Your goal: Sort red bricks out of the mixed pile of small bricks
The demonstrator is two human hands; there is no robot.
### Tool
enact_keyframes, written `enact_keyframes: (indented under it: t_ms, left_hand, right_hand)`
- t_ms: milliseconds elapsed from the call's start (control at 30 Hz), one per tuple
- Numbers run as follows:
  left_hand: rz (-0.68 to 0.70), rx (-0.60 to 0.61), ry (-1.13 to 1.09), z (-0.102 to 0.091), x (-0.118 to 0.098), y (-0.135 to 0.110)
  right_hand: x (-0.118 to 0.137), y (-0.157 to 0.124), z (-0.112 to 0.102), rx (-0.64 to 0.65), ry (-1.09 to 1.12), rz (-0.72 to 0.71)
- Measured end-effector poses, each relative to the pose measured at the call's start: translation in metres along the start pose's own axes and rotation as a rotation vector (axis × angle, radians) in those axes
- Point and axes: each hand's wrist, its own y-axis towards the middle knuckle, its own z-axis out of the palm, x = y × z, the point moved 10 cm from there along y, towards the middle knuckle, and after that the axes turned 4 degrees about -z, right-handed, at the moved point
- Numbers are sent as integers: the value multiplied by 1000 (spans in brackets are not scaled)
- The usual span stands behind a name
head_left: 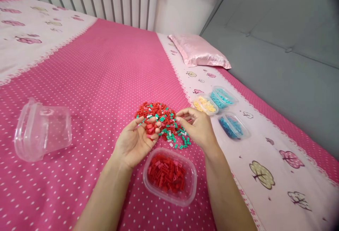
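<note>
A heap of small toy building bricks [159, 113], mostly red with green and white ones mixed in, lies on the pink dotted bedspread. My left hand [135, 141] is palm up at the heap's near left side, its curled fingers cradling several red bricks [150, 129]. At the right edge of the heap, my right hand [196, 125] has thumb and fingertips pinched together; whatever is between them is too small to make out. Just below both hands sits a clear plastic tub [192, 188] partly filled with red bricks [166, 172].
To the right stand clear tubs of yellow bricks [205, 104], turquoise bricks [222, 97] and blue bricks [231, 127]. Nested clear containers [43, 130] lie on their side at the left. Farther back are a pink pillow [200, 51] and a grey padded headboard [278, 47].
</note>
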Motion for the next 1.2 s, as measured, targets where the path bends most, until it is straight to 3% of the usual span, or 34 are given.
enact_keyframes:
  t_ms: [200,600,733,933,1067,1200]
  left_hand:
    - [93,-102,-14,-10,-20,-10]
    - [198,-48,115,0,-38,-22]
    - [229,-44,196,11,-36,-26]
    - [242,4,284,32,-27,-31]
    - [241,19,318,42,-21,-36]
    - [191,85,273,54,-8,-38]
  right_hand:
    - [-2,-4,-10,-56,-87,45]
    - [11,-30,-39,-98,-221,58]
    - [-17,-66,-54,-30,-218,161]
    - [-74,-163,-87,-10,-235,388]
    - [-91,-216,-105,-166,-283,478]
    - [-83,-228,-107,-298,-365,376]
